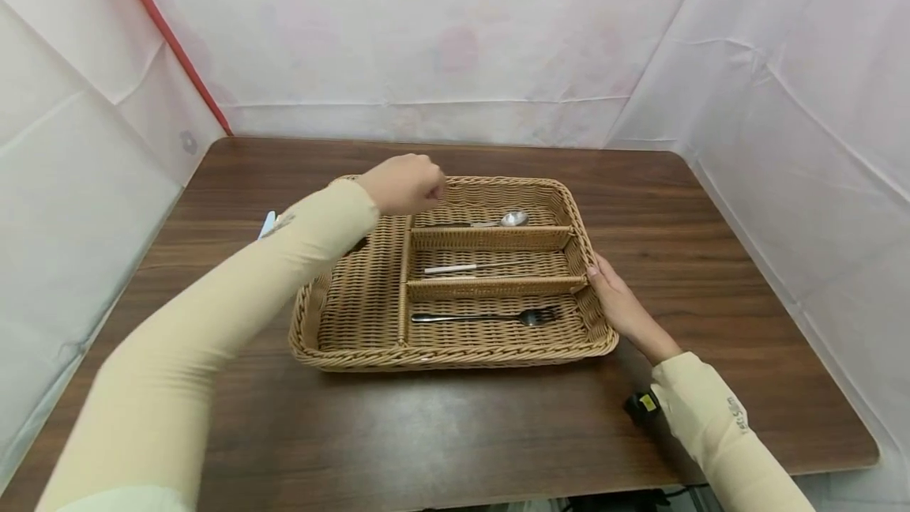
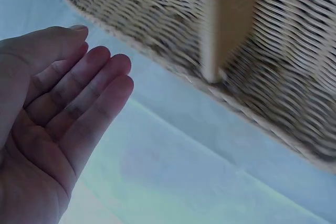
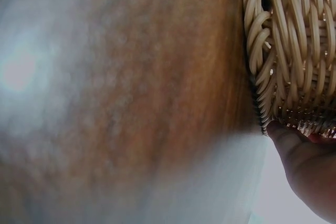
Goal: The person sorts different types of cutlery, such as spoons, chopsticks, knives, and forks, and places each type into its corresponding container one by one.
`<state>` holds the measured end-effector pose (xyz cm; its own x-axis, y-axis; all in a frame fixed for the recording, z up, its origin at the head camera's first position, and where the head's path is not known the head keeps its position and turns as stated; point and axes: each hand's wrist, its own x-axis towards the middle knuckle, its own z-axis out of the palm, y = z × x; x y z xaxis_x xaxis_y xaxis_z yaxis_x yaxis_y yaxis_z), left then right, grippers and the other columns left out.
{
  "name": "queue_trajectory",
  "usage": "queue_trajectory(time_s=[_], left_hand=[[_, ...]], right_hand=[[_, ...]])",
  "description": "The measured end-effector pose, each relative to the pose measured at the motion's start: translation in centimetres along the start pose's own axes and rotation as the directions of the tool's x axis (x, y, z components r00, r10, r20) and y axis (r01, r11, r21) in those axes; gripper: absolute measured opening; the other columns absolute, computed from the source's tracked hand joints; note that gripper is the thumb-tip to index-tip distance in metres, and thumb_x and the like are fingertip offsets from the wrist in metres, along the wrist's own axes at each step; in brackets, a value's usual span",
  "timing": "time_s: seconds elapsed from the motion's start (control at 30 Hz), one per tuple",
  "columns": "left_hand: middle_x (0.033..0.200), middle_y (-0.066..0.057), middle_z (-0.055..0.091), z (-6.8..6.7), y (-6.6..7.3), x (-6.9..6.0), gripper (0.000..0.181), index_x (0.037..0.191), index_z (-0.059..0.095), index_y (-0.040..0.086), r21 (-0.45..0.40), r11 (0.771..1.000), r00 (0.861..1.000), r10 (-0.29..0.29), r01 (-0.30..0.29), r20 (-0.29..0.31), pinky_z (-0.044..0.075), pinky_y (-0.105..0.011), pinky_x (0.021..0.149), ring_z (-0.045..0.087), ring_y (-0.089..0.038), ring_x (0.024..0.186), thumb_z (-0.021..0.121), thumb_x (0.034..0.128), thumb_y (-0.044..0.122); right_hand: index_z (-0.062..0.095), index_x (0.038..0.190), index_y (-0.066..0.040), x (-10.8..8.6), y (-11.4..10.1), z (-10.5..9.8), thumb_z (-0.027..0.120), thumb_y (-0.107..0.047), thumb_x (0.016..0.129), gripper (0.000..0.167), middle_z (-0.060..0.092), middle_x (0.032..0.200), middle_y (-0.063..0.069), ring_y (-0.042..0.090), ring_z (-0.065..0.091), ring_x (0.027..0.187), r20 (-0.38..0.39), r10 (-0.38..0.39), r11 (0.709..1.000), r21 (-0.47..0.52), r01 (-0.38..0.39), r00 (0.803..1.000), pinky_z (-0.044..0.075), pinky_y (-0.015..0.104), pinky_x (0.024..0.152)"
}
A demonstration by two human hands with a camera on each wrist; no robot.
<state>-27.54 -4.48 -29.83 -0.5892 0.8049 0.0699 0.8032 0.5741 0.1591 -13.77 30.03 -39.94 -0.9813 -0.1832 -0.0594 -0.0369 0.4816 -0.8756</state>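
Note:
A woven basket (image 1: 455, 355) with wooden dividers (image 1: 490, 284) lies on the table. My left hand (image 1: 407, 184) is over its back edge near the long divider; the left wrist view shows that hand (image 2: 68, 93) with relaxed, slightly bent fingers and nothing in them, beside the rim (image 2: 173, 69). My right hand (image 1: 618, 303) grips the basket's right side, the thumb on the weave in the right wrist view. A spoon (image 1: 514, 218) rests in the back compartment, white-handled cutlery (image 1: 451, 269) in the middle one, and a dark fork (image 1: 533, 317) in the front one.
Left of the basket, a light blue item (image 1: 267, 223) is partly hidden by my left sleeve. A dark thing (image 1: 357, 246) shows beside that sleeve in the left compartment. A black object with a yellow label (image 1: 647, 402) is by my right cuff. White sheets hang around the brown table (image 1: 441, 433).

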Motion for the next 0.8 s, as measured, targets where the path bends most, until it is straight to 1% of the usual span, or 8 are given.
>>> queue_trajectory(time_s=[0.03,0.13,0.27,0.4,0.5,0.63,0.73,0.8], left_hand=[[0.058,0.002,0.046,-0.2,-0.4,-1.1,0.025,0.061,0.051,0.01,-0.004,1.0,1.0,-0.008,0.008,-0.019,0.041,-0.029,0.055,0.04,-0.012,0.053,0.057,0.0805,-0.004],[0.066,-0.001,0.057,-0.9,-1.7,-4.2,0.011,0.072,0.061,0.006,-0.016,0.997,0.995,-0.072,0.071,-0.063,0.049,-0.034,0.061,0.052,-0.016,0.059,0.063,0.0825,0.001],[0.063,-0.002,0.055,-1.5,-3.7,-8.2,0.009,0.075,0.062,0.005,-0.027,0.984,0.98,-0.176,0.175,-0.089,0.046,-0.036,0.059,0.05,-0.016,0.056,0.064,0.0842,0.003],[0.063,-0.002,0.056,-1.5,-5.4,-11.5,0.007,0.081,0.067,0.002,-0.04,0.959,0.954,-0.284,0.281,-0.098,0.042,-0.038,0.057,0.047,-0.016,0.055,0.061,0.0857,0.003],[0.065,-0.002,0.057,-0.6,-6.3,-13.3,0.009,0.085,0.069,0.001,-0.038,0.931,0.927,-0.365,0.363,-0.084,0.042,-0.038,0.056,0.047,-0.017,0.056,0.061,0.0853,0.004],[0.067,-0.005,0.059,1.5,-7.2,-15.0,0.009,0.08,0.069,-0.001,-0.037,0.894,0.892,-0.449,0.447,-0.053,0.045,-0.042,0.055,0.049,-0.019,0.056,0.061,0.0805,0.003],[0.063,-0.004,0.058,3.3,-7.3,-15.7,0.009,0.07,0.066,0.002,-0.049,0.873,0.874,-0.486,0.485,-0.015,0.046,-0.042,0.054,0.049,-0.019,0.054,0.06,0.0772,0.001],[0.059,-0.001,0.053,4.2,-7.3,-16.1,0.015,0.062,0.062,0.006,-0.059,0.864,0.865,-0.501,0.5,0.004,0.043,-0.04,0.051,0.046,-0.018,0.052,0.061,0.0767,0.001]], right_hand=[[0.008,0.149,0.005,0.0,0.0,-0.1,0.023,-0.021,0.106,0.053,0.012,0.152,0.03,0.042,0.01,0.14,0.0,0.001,1.0,-0.005,-0.001,1.0,0.011,0.055,0.11],[0.007,0.149,0.004,0.0,-0.1,-0.2,0.024,-0.022,0.106,0.053,0.012,0.151,0.031,0.043,0.011,0.139,0.004,0.004,1.0,-0.012,-0.004,1.0,0.012,0.056,0.109],[0.007,0.149,0.005,0.1,-0.2,-0.3,0.023,-0.022,0.106,0.054,0.013,0.151,0.032,0.044,0.013,0.138,0.003,0.008,1.0,-0.014,-0.008,1.0,0.013,0.056,0.109],[0.006,0.149,0.005,0.2,-0.1,-0.5,0.023,-0.023,0.106,0.054,0.013,0.15,0.032,0.045,0.014,0.138,0.001,0.02,0.999,-0.029,-0.02,1.0,0.014,0.057,0.109],[0.006,0.149,0.005,0.2,0.0,-0.6,0.022,-0.023,0.106,0.054,0.013,0.15,0.032,0.045,0.014,0.138,0.003,0.023,0.999,-0.03,-0.023,1.0,0.014,0.057,0.109],[0.005,0.149,0.005,0.3,0.3,-0.8,0.022,-0.022,0.106,0.054,0.013,0.15,0.032,0.045,0.014,0.138,0.005,0.02,1.0,-0.022,-0.02,1.0,0.014,0.057,0.109],[0.005,0.149,0.005,0.2,0.5,-0.9,0.022,-0.022,0.106,0.054,0.013,0.151,0.032,0.045,0.014,0.137,0.001,0.023,0.999,-0.024,-0.023,1.0,0.014,0.058,0.108],[0.006,0.149,0.005,0.1,0.6,-0.9,0.023,-0.023,0.106,0.054,0.013,0.151,0.032,0.045,0.013,0.138,-0.003,0.023,0.999,-0.027,-0.023,1.0,0.013,0.058,0.109]])
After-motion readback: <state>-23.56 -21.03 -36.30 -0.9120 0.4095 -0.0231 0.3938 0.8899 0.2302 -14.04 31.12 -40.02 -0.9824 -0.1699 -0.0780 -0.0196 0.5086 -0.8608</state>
